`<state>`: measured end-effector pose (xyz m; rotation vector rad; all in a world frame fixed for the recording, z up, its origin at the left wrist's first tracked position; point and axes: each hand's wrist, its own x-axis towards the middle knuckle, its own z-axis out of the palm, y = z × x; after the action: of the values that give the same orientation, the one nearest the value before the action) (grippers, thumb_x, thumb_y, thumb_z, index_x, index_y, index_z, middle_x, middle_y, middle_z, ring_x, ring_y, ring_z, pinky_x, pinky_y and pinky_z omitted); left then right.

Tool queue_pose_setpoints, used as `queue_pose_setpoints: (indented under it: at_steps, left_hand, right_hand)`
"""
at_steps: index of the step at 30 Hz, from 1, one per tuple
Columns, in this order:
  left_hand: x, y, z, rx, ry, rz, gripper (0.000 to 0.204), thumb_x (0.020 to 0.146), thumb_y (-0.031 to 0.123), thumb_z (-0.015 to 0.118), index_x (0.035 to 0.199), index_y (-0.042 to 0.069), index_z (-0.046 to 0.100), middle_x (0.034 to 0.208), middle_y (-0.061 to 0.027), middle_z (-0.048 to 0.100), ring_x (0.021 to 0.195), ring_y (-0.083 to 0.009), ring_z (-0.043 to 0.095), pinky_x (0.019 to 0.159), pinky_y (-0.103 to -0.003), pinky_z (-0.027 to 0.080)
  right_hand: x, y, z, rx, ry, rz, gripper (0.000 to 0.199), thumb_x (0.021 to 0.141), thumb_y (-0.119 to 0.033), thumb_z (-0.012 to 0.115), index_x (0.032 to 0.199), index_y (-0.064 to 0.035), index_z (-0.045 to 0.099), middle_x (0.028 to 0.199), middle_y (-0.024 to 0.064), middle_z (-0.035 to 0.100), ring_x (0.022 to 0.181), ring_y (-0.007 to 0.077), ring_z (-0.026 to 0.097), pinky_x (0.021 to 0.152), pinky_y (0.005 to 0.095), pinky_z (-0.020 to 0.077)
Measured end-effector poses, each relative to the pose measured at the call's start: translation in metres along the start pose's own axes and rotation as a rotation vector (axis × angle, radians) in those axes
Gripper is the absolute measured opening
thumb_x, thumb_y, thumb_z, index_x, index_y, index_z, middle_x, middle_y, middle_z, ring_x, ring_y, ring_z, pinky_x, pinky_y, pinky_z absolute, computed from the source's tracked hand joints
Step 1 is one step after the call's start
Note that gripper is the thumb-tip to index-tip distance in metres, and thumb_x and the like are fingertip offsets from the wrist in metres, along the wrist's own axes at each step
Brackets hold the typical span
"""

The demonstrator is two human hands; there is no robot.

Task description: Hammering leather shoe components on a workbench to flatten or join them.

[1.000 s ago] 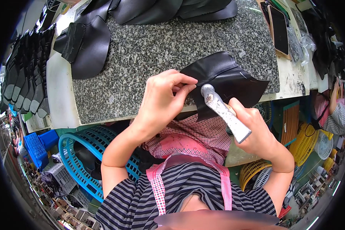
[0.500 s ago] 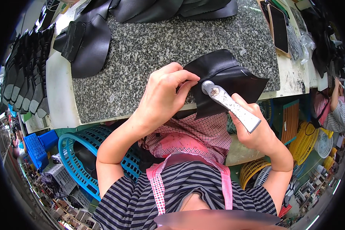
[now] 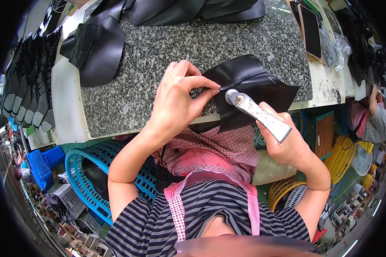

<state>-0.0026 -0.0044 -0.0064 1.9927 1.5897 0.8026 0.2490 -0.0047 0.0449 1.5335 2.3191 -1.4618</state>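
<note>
A black leather piece [image 3: 248,70] with a seam across it lies at the front right of the granite slab, its near corner hanging over the edge. Thumb and forefinger of my left hand [image 3: 173,92] are pinched together at the leather's left edge, by the end of the seam. My right hand [image 3: 289,147] is closed round a hammer [image 3: 261,115] with a worn, whitish metal head; the handle is mostly hidden beneath it. The hammer's round face is down at the leather, close to my left fingertips. Whether it presses on the leather I cannot tell.
Black leather pieces [image 3: 167,10] lie along the slab's [image 3: 158,55] far side, more [image 3: 101,55] at far left. A phone [image 3: 311,32] rests at far right. Shoe-shaped black parts [image 3: 30,94] stand stacked at left. Blue [image 3: 85,171] and yellow baskets [image 3: 283,190] sit below the table.
My left hand has shifted slightly left and away from me, its fingertips drawn a little along the leather edge. The hammer and my right hand have barely moved.
</note>
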Motion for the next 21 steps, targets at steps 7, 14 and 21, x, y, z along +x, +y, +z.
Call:
queue_pose_setpoints:
  at_steps: [7, 14, 21]
  left_hand:
    - [0.001, -0.004, 0.000, 0.009, 0.019, 0.013, 0.012, 0.074, 0.014, 0.079, 0.086, 0.012, 0.078, 0.087, -0.0060, 0.057, 0.087, -0.0256, 0.056, 0.076, -0.037, 0.048]
    - [-0.002, -0.009, 0.003, 0.014, 0.056, 0.055, 0.011, 0.074, 0.014, 0.079, 0.085, 0.013, 0.077, 0.086, -0.0053, 0.058, 0.087, -0.0249, 0.056, 0.073, -0.037, 0.048]
    - [-0.004, -0.010, 0.006, -0.032, 0.067, 0.062, 0.013, 0.076, 0.009, 0.077, 0.088, 0.005, 0.074, 0.087, -0.0083, 0.060, 0.087, -0.0255, 0.056, 0.077, -0.036, 0.046]
  right_hand:
    - [0.003, 0.004, -0.001, 0.045, 0.022, -0.138, 0.016, 0.095, -0.005, 0.053, 0.107, 0.0051, 0.054, 0.081, 0.0237, 0.055, 0.063, 0.0421, 0.047, 0.061, 0.0417, 0.0407]
    - [0.001, -0.016, -0.007, -0.035, 0.178, -0.241, 0.020, 0.094, -0.005, 0.055, 0.111, 0.0041, 0.055, 0.082, 0.0249, 0.055, 0.070, 0.0405, 0.050, 0.066, 0.0385, 0.0427]
    - [0.007, -0.013, -0.008, -0.141, 0.229, -0.191, 0.031, 0.095, -0.004, 0.057, 0.124, 0.0068, 0.056, 0.101, 0.0187, 0.065, 0.077, 0.0300, 0.053, 0.077, 0.0363, 0.0437]
